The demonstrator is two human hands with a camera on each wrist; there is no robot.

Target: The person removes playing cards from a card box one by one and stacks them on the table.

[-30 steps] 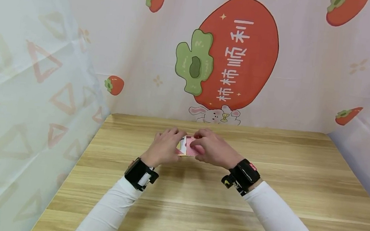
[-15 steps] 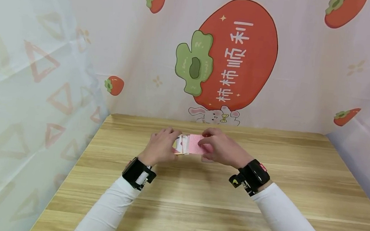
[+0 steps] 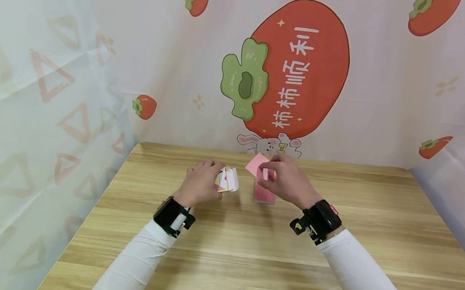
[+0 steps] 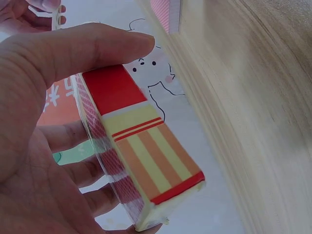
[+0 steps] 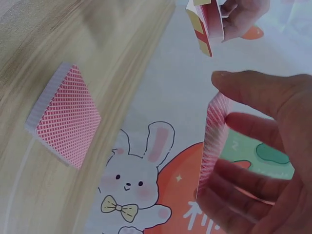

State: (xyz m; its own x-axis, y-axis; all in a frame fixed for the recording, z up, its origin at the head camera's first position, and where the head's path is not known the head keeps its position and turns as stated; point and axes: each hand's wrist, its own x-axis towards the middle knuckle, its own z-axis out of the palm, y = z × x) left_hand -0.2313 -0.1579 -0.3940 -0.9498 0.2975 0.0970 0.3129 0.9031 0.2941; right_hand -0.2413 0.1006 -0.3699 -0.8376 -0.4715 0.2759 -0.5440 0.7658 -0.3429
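Left grip (image 3: 200, 184): curled round one card box (image 3: 229, 180), white flap end toward the right grip (image 3: 292, 179). Right grip: pinching thin playing cards (image 3: 257, 164), count unclear; red-backed deck (image 3: 265, 194) below it on the tabletop (image 3: 237, 259). Handling, as judged: light thumb pressure against bending, edges aligned, box steady.

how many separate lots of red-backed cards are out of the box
2: a stack on the table, and one or more cards in the right hand. The box in the left hand may hide more.
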